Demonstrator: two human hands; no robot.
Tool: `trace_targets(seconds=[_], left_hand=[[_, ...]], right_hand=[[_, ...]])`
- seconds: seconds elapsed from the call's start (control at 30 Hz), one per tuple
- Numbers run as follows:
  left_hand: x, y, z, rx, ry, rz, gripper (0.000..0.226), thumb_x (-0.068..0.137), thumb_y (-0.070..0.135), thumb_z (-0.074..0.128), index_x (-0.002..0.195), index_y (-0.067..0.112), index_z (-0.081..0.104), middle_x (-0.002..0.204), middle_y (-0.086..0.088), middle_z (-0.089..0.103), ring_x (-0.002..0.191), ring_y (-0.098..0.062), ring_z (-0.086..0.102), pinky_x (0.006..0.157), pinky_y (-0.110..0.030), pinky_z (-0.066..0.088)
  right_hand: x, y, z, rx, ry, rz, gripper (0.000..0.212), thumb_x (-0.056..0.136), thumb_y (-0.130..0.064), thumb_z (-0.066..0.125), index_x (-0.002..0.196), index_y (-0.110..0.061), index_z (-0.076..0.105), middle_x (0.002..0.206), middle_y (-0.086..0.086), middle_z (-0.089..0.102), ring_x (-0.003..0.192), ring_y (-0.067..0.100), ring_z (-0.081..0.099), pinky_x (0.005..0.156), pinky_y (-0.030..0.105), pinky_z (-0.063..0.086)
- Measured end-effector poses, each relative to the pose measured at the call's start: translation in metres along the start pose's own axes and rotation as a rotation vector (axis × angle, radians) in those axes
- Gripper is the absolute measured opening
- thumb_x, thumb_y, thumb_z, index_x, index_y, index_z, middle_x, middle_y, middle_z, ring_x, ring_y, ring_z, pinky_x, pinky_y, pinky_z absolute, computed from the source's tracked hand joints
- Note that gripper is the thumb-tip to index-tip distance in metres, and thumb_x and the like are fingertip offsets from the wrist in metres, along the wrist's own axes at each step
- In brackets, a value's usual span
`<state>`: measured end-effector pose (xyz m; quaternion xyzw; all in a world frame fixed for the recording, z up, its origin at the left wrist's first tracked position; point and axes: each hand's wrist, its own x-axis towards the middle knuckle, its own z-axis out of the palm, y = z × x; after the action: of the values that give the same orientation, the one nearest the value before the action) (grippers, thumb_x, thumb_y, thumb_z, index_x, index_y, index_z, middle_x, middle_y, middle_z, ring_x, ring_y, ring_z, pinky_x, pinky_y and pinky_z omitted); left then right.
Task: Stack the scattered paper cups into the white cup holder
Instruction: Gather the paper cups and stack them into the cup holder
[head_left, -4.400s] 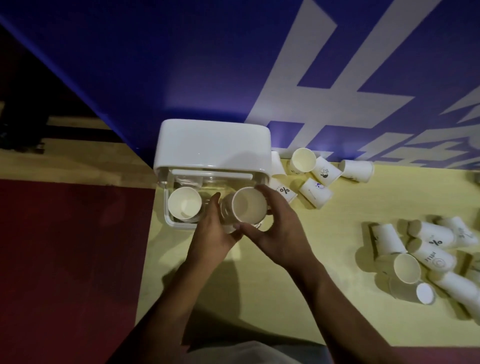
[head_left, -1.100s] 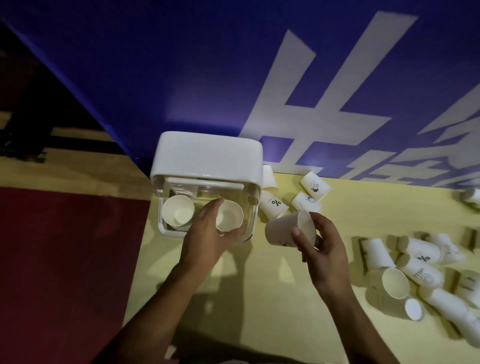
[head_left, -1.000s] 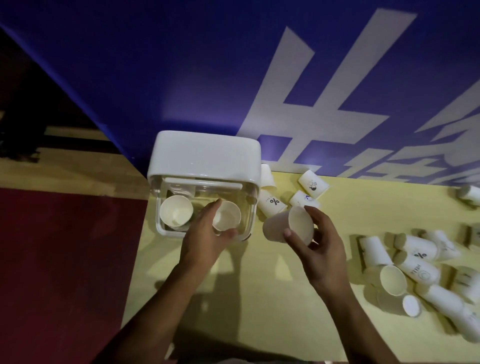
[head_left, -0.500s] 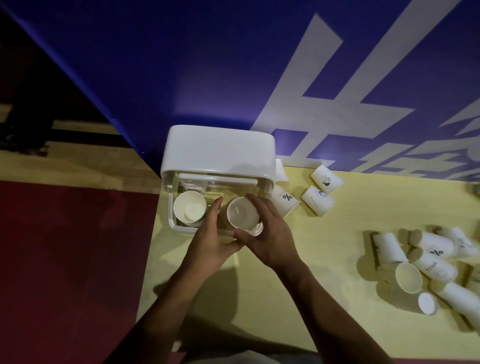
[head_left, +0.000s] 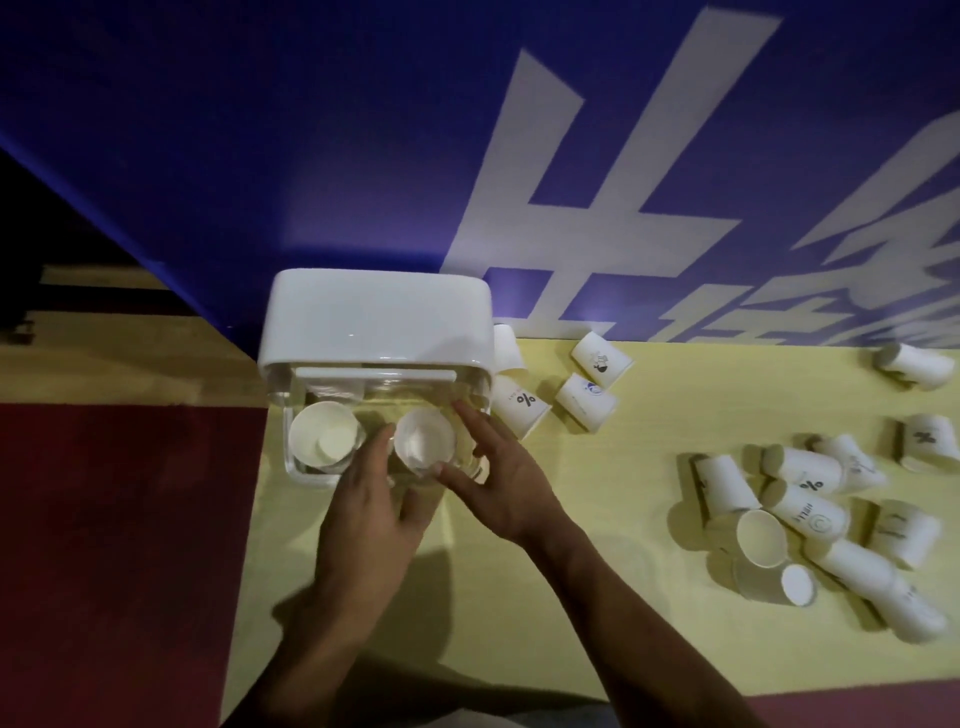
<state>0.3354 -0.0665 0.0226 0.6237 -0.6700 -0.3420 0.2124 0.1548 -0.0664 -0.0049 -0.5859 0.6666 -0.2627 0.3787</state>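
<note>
The white cup holder (head_left: 379, 317) stands at the yellow table's back left corner, its lid raised over a clear body. Inside are two stacks of paper cups, a left stack (head_left: 324, 439) and a right stack (head_left: 425, 441). My left hand (head_left: 363, 514) reaches over the holder's front wall, its index finger against the right stack's rim and its thumb outside the wall. My right hand (head_left: 498, 478) hovers beside that stack with fingers spread and nothing in it. Loose cups (head_left: 519, 402) lie just right of the holder.
A heap of several cups (head_left: 800, 519) lies on its side at the right, with single cups (head_left: 917, 364) further back. A blue wall with white characters (head_left: 597, 218) rises right behind the holder. The table's left edge (head_left: 260, 519) drops to dark red floor.
My right hand brought a cup from the right, set it into the right stack and has let go, fingers now spread. My left hand stayed at the holder's front.
</note>
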Motion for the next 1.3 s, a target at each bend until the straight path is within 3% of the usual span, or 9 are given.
trace_targets(seconds=[0.07, 0.13, 0.23, 0.37, 0.77, 0.93, 1.07, 1.2, 1.3], left_hand=[[-0.008, 0.032, 0.002, 0.077, 0.092, 0.188, 0.052, 0.088, 0.016, 0.075, 0.136, 0.018, 0.056, 0.127, -0.005, 0.067, 0.111, -0.025, 0.066, 0.083, -0.033, 0.054], [0.000, 0.064, 0.018, 0.117, -0.061, 0.299, 0.043, 0.090, 0.019, 0.072, 0.130, 0.021, 0.057, 0.124, -0.001, 0.066, 0.106, -0.023, 0.066, 0.077, -0.032, 0.053], [0.032, 0.105, 0.067, 0.267, -0.318, 0.437, 0.049, 0.093, 0.027, 0.063, 0.141, 0.024, 0.050, 0.140, 0.006, 0.054, 0.124, -0.017, 0.054, 0.092, -0.029, 0.047], [0.084, 0.137, 0.155, 0.558, -0.504, 0.534, 0.066, 0.086, 0.022, 0.068, 0.146, 0.020, 0.039, 0.149, -0.001, 0.043, 0.134, -0.024, 0.043, 0.105, -0.039, 0.043], [0.132, 0.146, 0.284, 1.224, -0.519, 0.570, 0.052, 0.095, 0.009, 0.055, 0.144, 0.014, 0.037, 0.139, -0.011, 0.053, 0.120, -0.035, 0.054, 0.092, -0.042, 0.046], [0.117, 0.168, 0.267, 0.871, -0.448, 0.383, 0.068, 0.087, 0.033, 0.071, 0.143, 0.020, 0.035, 0.134, -0.001, 0.056, 0.117, -0.026, 0.055, 0.087, -0.039, 0.046], [0.069, 0.189, 0.232, 0.167, -0.265, 0.006, 0.079, 0.072, 0.057, 0.083, 0.135, 0.036, 0.040, 0.123, 0.011, 0.060, 0.107, -0.017, 0.056, 0.081, -0.036, 0.051], [0.023, 0.195, 0.204, -0.107, -0.119, -0.119, 0.071, 0.076, 0.057, 0.081, 0.133, 0.043, 0.041, 0.127, 0.020, 0.055, 0.115, -0.009, 0.054, 0.090, -0.034, 0.051], [0.008, 0.202, 0.191, -0.250, -0.014, -0.158, 0.063, 0.080, 0.050, 0.082, 0.132, 0.041, 0.046, 0.122, 0.023, 0.059, 0.114, -0.004, 0.059, 0.093, -0.031, 0.054]], right_hand=[[-0.023, 0.011, -0.011, 0.067, 0.149, 0.101, 0.064, 0.092, -0.057, 0.063, 0.150, -0.037, 0.044, 0.129, -0.016, 0.063, 0.104, 0.005, 0.063, 0.087, 0.026, 0.054], [-0.047, 0.032, -0.024, 0.100, 0.231, 0.225, 0.051, 0.094, -0.045, 0.067, 0.142, -0.033, 0.053, 0.105, -0.014, 0.071, 0.088, 0.006, 0.067, 0.078, 0.031, 0.057], [-0.080, 0.062, -0.050, 0.079, 0.243, 0.308, 0.037, 0.096, -0.033, 0.067, 0.132, -0.023, 0.064, 0.088, -0.011, 0.074, 0.081, 0.004, 0.069, 0.074, 0.030, 0.057], [-0.115, 0.095, -0.094, 0.049, 0.225, 0.378, 0.023, 0.098, -0.033, 0.063, 0.120, -0.030, 0.069, 0.081, -0.009, 0.073, 0.082, 0.002, 0.069, 0.072, 0.020, 0.054], [-0.161, 0.168, -0.221, 0.135, 0.263, 0.493, 0.015, 0.095, -0.028, 0.066, 0.090, -0.040, 0.072, 0.078, -0.017, 0.073, 0.074, 0.004, 0.069, 0.069, 0.025, 0.053], [-0.099, 0.189, -0.259, 0.115, 0.349, 0.415, 0.008, 0.094, -0.029, 0.070, 0.103, -0.030, 0.072, 0.088, -0.013, 0.074, 0.080, -0.005, 0.066, 0.066, 0.009, 0.047], [-0.010, 0.210, -0.254, 0.062, 0.215, 0.359, 0.050, 0.089, -0.040, 0.075, 0.132, -0.018, 0.061, 0.113, -0.004, 0.068, 0.087, 0.014, 0.068, 0.074, 0.027, 0.051], [0.059, 0.222, -0.214, 0.089, -0.010, 0.439, 0.099, 0.076, -0.049, 0.085, 0.154, -0.016, 0.035, 0.147, 0.010, 0.049, 0.124, 0.030, 0.057, 0.097, 0.041, 0.052], [0.081, 0.225, -0.188, 0.066, -0.046, 0.447, 0.110, 0.070, -0.049, 0.089, 0.155, -0.011, 0.031, 0.147, 0.014, 0.044, 0.129, 0.034, 0.051, 0.102, 0.050, 0.050]])
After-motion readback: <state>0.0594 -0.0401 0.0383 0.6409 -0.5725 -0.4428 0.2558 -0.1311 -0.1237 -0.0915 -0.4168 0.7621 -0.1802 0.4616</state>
